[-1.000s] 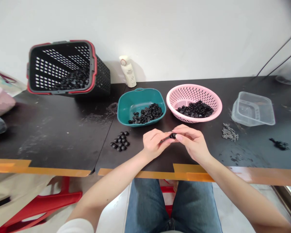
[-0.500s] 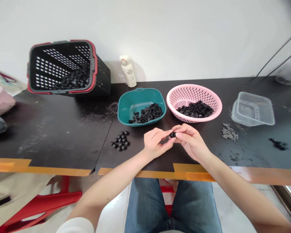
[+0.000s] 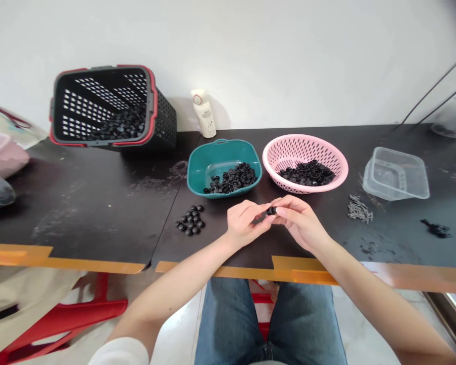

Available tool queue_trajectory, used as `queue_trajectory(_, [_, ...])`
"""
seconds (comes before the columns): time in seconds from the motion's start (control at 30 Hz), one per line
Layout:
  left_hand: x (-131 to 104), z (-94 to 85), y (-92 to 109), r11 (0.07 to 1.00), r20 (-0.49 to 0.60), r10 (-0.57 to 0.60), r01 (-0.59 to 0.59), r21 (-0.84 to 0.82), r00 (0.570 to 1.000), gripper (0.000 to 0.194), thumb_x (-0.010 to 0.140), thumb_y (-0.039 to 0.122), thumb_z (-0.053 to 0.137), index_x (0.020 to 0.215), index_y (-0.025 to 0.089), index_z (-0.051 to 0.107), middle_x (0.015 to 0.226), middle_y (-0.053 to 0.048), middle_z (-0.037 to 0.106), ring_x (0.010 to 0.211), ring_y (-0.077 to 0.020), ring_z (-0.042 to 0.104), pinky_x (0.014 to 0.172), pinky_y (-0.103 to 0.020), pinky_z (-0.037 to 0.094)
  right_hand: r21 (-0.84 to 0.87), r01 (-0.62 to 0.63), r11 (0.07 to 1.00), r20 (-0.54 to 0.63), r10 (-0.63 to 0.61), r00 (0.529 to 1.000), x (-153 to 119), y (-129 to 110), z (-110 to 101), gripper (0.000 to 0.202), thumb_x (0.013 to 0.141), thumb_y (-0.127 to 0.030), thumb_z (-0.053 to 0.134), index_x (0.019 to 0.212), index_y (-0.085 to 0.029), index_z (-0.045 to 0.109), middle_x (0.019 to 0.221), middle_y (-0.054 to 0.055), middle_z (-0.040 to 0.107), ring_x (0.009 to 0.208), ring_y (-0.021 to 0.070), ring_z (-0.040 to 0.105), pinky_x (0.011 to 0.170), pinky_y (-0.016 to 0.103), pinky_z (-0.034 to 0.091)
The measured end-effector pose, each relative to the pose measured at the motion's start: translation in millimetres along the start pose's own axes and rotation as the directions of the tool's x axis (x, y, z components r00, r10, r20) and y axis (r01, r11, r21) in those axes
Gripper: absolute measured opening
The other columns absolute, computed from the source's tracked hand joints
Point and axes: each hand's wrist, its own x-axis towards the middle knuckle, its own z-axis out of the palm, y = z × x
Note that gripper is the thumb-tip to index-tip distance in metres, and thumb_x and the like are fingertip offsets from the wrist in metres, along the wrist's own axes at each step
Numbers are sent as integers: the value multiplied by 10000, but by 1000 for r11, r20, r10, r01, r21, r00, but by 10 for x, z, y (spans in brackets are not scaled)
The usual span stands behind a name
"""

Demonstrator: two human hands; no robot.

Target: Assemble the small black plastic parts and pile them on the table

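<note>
My left hand (image 3: 247, 222) and my right hand (image 3: 300, 222) meet over the table's front part, both pinching one small black part (image 3: 271, 210) between thumbs and fingertips. Fingers hide much of that part. Behind them, a teal basin (image 3: 203, 157) holds a heap of small black pieces (image 3: 235, 177). To its right, a pink perforated basket (image 3: 342, 170) contains more black pieces (image 3: 307, 173). Several round black parts (image 3: 190, 220) lie in a group left of my left hand.
A black basket with red trim (image 3: 165, 119) stands at the back left, beside a white bottle (image 3: 205, 116). On the right are small grey pins (image 3: 359, 208), a clear container (image 3: 397, 175) and a black cluster (image 3: 436, 228). Orange tape (image 3: 220, 270) lines the front edge.
The view has shifted slightly, so objects on the left appear a little further right. Both hands keep their pinch on the black part, with hardly any movement.
</note>
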Motion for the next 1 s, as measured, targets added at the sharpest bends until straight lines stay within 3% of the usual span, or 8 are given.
queue_trajectory(0.27, [-19, 8, -31, 1000, 33, -21, 21, -1, 999, 216, 799, 309, 691, 963, 173, 657, 701, 9, 662, 585, -81, 599, 560, -189, 509, -8, -7, 1000, -20, 6, 1000, 13, 15, -12, 103, 712, -242, 773, 759, -214, 686, 863, -14, 656, 768, 122, 647, 737, 273, 565])
queue_trajectory(0.43, [-16, 12, -37, 1000, 73, 15, -13, -28, 997, 204, 832, 310, 659, 980, 169, 652, 679, 15, 663, 577, -79, 595, 558, -186, 506, 20, -80, 997, 89, 78, 993, 32, -40, -46, 98, 733, -235, 749, 759, -208, 658, 921, -10, 661, 805, 139, 655, 745, 297, 569])
queue_trajectory(0.63, [-27, 12, -72, 999, 94, 32, -29, -34, 995, 243, 836, 290, 659, 1043, 163, 645, 759, -7, 685, 607, -81, 607, 563, -187, 502, -10, -88, 996, 96, 88, 991, 60, -32, -87, 129, 755, -274, 741, 761, -201, 636, 855, -8, 664, 758, 131, 661, 733, 302, 581])
queue_trajectory(0.83, [-27, -11, -81, 999, 84, 33, -32, -7, 996, 208, 838, 310, 657, 966, 146, 654, 730, -9, 668, 603, -85, 604, 561, -191, 491, -34, -98, 995, 114, 101, 988, 92, -10, -92, 194, 740, -294, 762, 825, -213, 608, 778, -28, 635, 736, 119, 649, 747, 299, 578])
queue_trajectory(1.0, [-16, -24, -102, 1000, 138, 22, -25, 18, 990, 219, 855, 348, 631, 959, 156, 653, 700, -1, 650, 606, -86, 594, 570, -192, 483, -28, -103, 994, 164, 106, 981, 115, -49, -65, 281, 743, -319, 759, 817, -230, 503, 747, -44, 605, 777, 139, 654, 776, 326, 556])
